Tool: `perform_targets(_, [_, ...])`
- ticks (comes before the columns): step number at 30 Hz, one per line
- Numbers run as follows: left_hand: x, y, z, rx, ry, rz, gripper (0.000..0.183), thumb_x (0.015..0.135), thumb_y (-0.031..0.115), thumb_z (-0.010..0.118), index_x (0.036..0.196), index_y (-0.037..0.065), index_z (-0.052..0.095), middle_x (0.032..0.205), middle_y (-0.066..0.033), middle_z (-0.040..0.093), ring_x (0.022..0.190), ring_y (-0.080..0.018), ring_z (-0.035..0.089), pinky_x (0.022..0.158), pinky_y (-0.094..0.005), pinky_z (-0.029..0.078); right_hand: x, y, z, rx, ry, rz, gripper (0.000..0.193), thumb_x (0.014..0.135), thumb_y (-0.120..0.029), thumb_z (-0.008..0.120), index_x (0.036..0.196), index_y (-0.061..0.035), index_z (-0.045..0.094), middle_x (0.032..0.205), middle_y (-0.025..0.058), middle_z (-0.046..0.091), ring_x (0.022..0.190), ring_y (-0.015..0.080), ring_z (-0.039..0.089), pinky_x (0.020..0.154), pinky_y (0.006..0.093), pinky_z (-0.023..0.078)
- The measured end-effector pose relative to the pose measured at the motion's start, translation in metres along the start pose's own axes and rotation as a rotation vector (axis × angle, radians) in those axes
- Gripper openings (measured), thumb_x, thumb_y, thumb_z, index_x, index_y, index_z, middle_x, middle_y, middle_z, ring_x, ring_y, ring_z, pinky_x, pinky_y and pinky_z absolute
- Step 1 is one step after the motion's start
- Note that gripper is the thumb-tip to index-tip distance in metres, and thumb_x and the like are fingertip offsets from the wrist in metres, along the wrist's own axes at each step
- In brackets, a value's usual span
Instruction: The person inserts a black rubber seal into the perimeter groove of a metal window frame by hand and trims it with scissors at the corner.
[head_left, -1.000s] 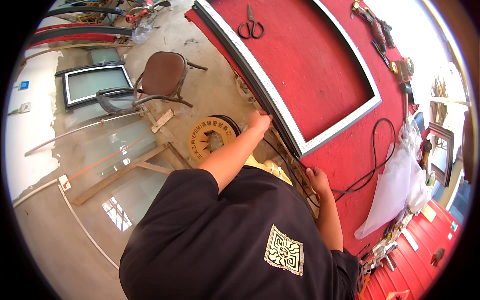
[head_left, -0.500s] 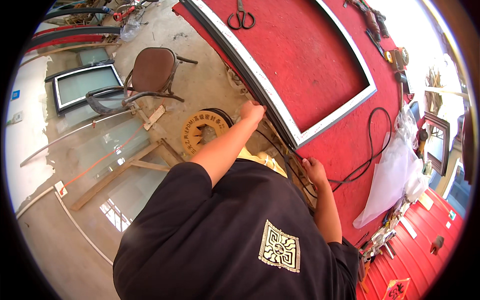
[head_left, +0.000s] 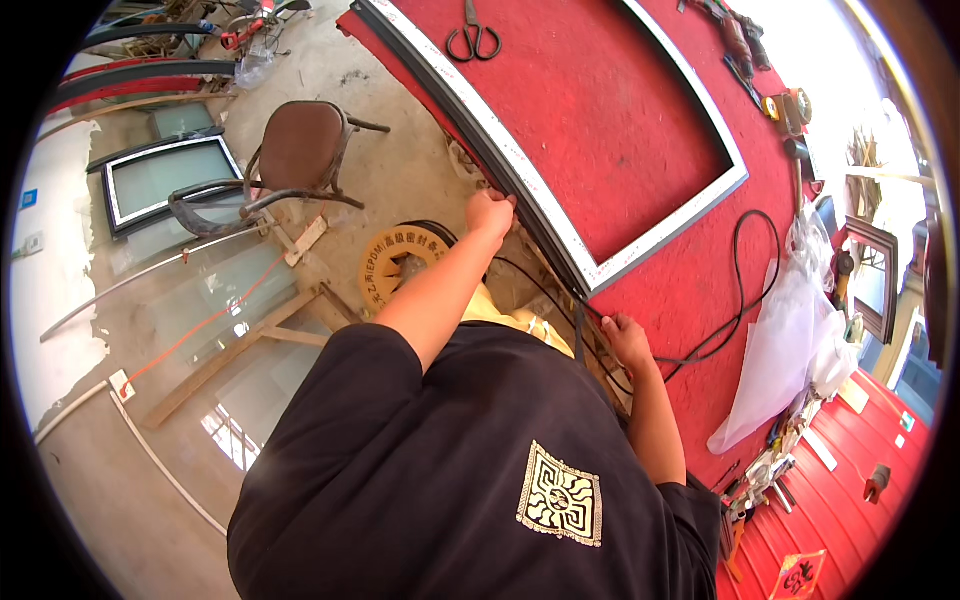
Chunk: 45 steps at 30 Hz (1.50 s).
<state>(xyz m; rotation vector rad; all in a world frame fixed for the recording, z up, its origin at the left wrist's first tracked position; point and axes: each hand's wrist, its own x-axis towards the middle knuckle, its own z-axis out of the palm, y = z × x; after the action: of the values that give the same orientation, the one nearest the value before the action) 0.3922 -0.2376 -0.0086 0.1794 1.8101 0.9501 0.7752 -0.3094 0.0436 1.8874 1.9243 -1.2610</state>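
Head view: well to the left of the big white frame [head_left: 668,228] stands a brown chair [head_left: 303,145], and nearer to the frame a yellow reel [head_left: 380,280] sits on the floor [head_left: 365,80]. A foot could bump the reel if the person steps without looking down. The scissors [head_left: 472,25] lie inside the frame, so they could scratch it if it slides. The frame lies on a red table [head_left: 690,285], with its long left side by the table's edge, and a hard push there could make it slip. To the right of the frame, a black strip [head_left: 685,360] lies in a loop. It could twist into a knot, or snag on the clear plastic sheet [head_left: 770,370] farther right, if it gets a fast tug.

The left hand [head_left: 490,213] is at the frame's long left side. Its fingers are curled in, with the tips at the dark outer edge. I can't tell if they squeeze something or just press. The right hand [head_left: 629,342] is just past the frame's near corner. Its thumb and fingers are together, and they look pinched on the black strip. Its palm is hidden.
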Motion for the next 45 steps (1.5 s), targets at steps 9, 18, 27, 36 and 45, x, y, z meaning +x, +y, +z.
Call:
perform_targets(9, [0.002, 0.020, -0.009, -0.077, 0.010, -0.027, 0.026, 0.106, 0.021, 0.072, 0.113, -0.003, 0.067, 0.102, -0.0110, 0.074, 0.080, -0.0206, 0.074, 0.070, -0.0319, 0.061, -0.004, -0.001, -0.001, 0.041, -0.051, 0.104, 0.041, 0.104, -0.039, 0.064, 0.103, 0.0007, 0.075, 0.099, 0.0278, 0.075, 0.099, 0.0461, 0.072, 0.088, 0.0510, 0.055])
perform_targets(18, [-0.011, -0.017, -0.006, -0.106, -0.142, 0.006, 0.030, 0.105, 0.021, 0.073, 0.119, -0.003, 0.064, 0.100, -0.0102, 0.073, 0.082, -0.0205, 0.075, 0.072, -0.0334, 0.062, -0.003, 0.005, 0.002, -0.011, 0.031, -0.018, 0.043, 0.106, -0.043, 0.064, 0.099, -0.0008, 0.073, 0.091, 0.0249, 0.073, 0.092, 0.0421, 0.073, 0.082, 0.0500, 0.054])
perform_targets(27, [-0.028, -0.016, 0.016, 0.069, -0.122, -0.045, 0.026, 0.105, 0.012, 0.069, 0.120, -0.009, 0.062, 0.104, -0.0155, 0.071, 0.083, -0.0234, 0.074, 0.074, -0.0348, 0.065, -0.010, -0.005, -0.006, 0.023, -0.031, 0.034, 0.045, 0.105, -0.042, 0.063, 0.103, 0.0016, 0.075, 0.104, 0.0284, 0.074, 0.105, 0.0465, 0.071, 0.092, 0.0551, 0.053])
perform_targets(36, [-0.055, -0.036, 0.028, -0.061, -0.124, -0.066, 0.027, 0.101, 0.007, 0.075, 0.119, -0.008, 0.061, 0.107, -0.0162, 0.073, 0.086, -0.0239, 0.075, 0.074, -0.0355, 0.062, -0.005, 0.006, 0.003, -0.011, 0.018, -0.022, 0.044, 0.105, -0.042, 0.063, 0.106, 0.0002, 0.076, 0.108, 0.0259, 0.076, 0.108, 0.0450, 0.071, 0.095, 0.0548, 0.054])
perform_targets(45, [-0.045, -0.051, 0.031, -0.059, -0.100, 0.001, 0.029, 0.100, 0.005, 0.076, 0.121, -0.007, 0.060, 0.108, -0.0156, 0.071, 0.087, -0.0240, 0.073, 0.075, -0.0351, 0.062, -0.009, 0.000, 0.002, -0.015, 0.012, 0.006, 0.043, 0.106, -0.041, 0.063, 0.103, 0.0006, 0.074, 0.101, 0.0265, 0.075, 0.102, 0.0461, 0.071, 0.089, 0.0536, 0.054])
